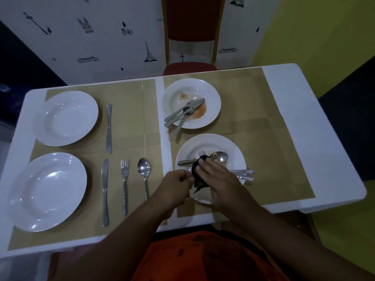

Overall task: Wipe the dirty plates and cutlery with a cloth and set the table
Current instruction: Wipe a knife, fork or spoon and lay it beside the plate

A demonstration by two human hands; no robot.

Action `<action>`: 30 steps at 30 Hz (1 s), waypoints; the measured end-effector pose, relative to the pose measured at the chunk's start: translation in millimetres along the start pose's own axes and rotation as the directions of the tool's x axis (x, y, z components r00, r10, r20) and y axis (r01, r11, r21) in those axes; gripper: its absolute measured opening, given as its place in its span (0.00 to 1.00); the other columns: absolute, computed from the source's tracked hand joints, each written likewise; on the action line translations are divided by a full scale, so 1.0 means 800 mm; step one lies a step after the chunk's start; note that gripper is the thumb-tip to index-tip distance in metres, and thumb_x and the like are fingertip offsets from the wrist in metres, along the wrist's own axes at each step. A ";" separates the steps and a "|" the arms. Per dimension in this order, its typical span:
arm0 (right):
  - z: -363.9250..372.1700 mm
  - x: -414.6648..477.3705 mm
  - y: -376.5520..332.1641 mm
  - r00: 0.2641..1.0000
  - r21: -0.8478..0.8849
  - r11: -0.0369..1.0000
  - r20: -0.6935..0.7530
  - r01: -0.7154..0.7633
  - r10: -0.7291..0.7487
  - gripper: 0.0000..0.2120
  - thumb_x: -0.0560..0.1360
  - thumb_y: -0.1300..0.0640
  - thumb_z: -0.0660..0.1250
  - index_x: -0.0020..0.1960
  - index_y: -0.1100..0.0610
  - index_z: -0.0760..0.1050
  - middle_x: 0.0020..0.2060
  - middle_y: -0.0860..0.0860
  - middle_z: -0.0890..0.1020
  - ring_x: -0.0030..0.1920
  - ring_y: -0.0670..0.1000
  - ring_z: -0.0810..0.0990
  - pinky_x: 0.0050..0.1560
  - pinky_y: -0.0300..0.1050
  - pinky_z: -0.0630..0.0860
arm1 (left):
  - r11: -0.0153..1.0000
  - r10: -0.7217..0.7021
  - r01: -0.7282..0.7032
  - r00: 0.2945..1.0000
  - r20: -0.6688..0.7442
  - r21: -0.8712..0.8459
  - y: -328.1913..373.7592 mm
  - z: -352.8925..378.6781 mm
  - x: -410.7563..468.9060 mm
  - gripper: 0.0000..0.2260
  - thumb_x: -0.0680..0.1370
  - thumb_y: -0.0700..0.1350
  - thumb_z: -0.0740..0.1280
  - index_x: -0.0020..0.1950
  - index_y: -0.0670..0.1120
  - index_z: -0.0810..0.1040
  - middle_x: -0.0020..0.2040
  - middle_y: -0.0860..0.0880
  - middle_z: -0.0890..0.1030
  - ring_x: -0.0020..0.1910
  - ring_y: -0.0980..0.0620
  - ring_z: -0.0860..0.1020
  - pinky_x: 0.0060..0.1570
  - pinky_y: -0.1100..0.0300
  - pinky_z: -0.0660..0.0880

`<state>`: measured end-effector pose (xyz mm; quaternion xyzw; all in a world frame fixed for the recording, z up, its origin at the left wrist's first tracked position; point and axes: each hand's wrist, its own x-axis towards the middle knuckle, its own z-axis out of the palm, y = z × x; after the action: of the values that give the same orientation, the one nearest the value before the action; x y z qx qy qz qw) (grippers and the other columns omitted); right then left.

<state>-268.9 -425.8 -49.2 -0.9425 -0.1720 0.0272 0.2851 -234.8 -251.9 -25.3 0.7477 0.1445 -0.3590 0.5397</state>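
Note:
A dirty white plate (233,147) sits in front of me on the right placemat. On it lie a spoon (220,157), a fork with its tines (202,153) showing, and a metal handle (184,162) pointing left. My right hand (217,177) presses a black cloth (197,175) over this cutlery. Just left of the cloth, my left hand (176,185) is closed; it seems to pinch a piece of cutlery hidden by the cloth. Behind, a second dirty plate (212,92) with orange smears holds crossed cutlery (182,112).
On the left placemats stand two clean plates, one far (67,118) and one near (46,191). A knife (109,128) lies by the far one; a knife (105,191), fork (124,185) and spoon (143,168) lie by the near one. A red chair (192,17) stands beyond the white table (294,118).

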 end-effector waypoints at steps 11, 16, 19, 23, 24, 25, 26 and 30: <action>-0.028 0.002 -0.003 0.966 0.138 0.974 -0.161 -0.180 0.201 0.27 0.72 0.71 0.56 0.70 0.60 0.67 0.69 0.51 0.69 0.71 0.49 0.64 0.72 0.43 0.58 | 0.995 -0.104 0.104 0.994 -0.041 -0.005 -0.021 -0.003 -0.009 0.11 0.83 0.45 0.61 0.49 0.47 0.83 0.40 0.48 0.80 0.33 0.53 0.71 0.26 0.65 0.66; 0.005 -0.006 0.004 0.999 -0.030 0.999 0.027 -0.030 0.031 0.26 0.71 0.64 0.51 0.68 0.60 0.71 0.67 0.56 0.73 0.69 0.56 0.69 0.67 0.56 0.68 | 0.990 0.041 -0.033 0.998 -0.056 0.136 -0.015 0.007 -0.013 0.09 0.82 0.43 0.66 0.42 0.48 0.81 0.35 0.50 0.79 0.30 0.57 0.73 0.29 0.65 0.69; 0.001 0.002 0.025 0.968 0.012 0.968 -0.009 -0.249 0.250 0.28 0.69 0.68 0.56 0.68 0.59 0.71 0.69 0.56 0.71 0.68 0.58 0.69 0.67 0.57 0.68 | 0.999 -0.027 0.028 0.995 -0.091 0.017 -0.024 0.010 -0.020 0.07 0.80 0.43 0.68 0.43 0.45 0.83 0.30 0.50 0.78 0.24 0.58 0.72 0.26 0.68 0.68; -0.019 0.014 0.020 0.933 0.117 0.933 -0.081 -0.342 0.352 0.27 0.71 0.72 0.56 0.69 0.59 0.70 0.71 0.55 0.68 0.71 0.54 0.64 0.73 0.48 0.59 | 0.973 -0.069 0.037 0.988 -0.135 -0.228 -0.027 0.007 -0.029 0.06 0.79 0.42 0.71 0.47 0.40 0.85 0.25 0.52 0.78 0.19 0.59 0.72 0.26 0.66 0.71; -0.021 0.014 0.016 0.933 0.136 0.930 -0.077 -0.340 0.352 0.27 0.72 0.72 0.56 0.69 0.59 0.70 0.71 0.55 0.68 0.72 0.53 0.64 0.73 0.45 0.58 | 0.974 -0.057 0.018 0.984 -0.168 -0.226 -0.025 0.004 -0.029 0.06 0.79 0.44 0.71 0.48 0.41 0.85 0.26 0.51 0.79 0.21 0.57 0.73 0.26 0.66 0.70; -0.021 0.014 0.011 0.934 0.156 0.928 -0.066 -0.339 0.352 0.26 0.72 0.73 0.57 0.69 0.59 0.70 0.71 0.54 0.68 0.72 0.52 0.63 0.72 0.42 0.56 | 0.980 -0.030 -0.010 0.980 -0.197 -0.199 -0.023 0.000 -0.028 0.06 0.79 0.45 0.71 0.49 0.43 0.85 0.28 0.50 0.79 0.22 0.55 0.73 0.27 0.64 0.70; -0.020 0.014 0.009 0.936 0.174 0.926 -0.054 -0.335 0.349 0.26 0.73 0.73 0.57 0.69 0.58 0.70 0.71 0.53 0.68 0.72 0.51 0.63 0.72 0.40 0.55 | 0.985 0.016 -0.052 0.977 -0.215 -0.162 -0.021 -0.004 -0.027 0.07 0.79 0.47 0.71 0.50 0.45 0.86 0.28 0.48 0.79 0.23 0.53 0.72 0.28 0.62 0.70; -0.018 0.020 -0.003 0.950 0.223 0.928 -0.026 -0.299 0.312 0.25 0.73 0.72 0.57 0.68 0.57 0.72 0.69 0.50 0.70 0.70 0.45 0.64 0.70 0.35 0.55 | 0.981 0.172 -0.189 0.956 -0.237 -0.049 -0.005 -0.021 -0.030 0.08 0.81 0.48 0.66 0.50 0.49 0.85 0.37 0.50 0.85 0.33 0.54 0.82 0.34 0.64 0.74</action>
<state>-252.8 -425.7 -35.2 -0.9215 -0.0102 0.0609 0.3834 -248.0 -230.9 -8.9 0.7748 0.1504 -0.2130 0.5759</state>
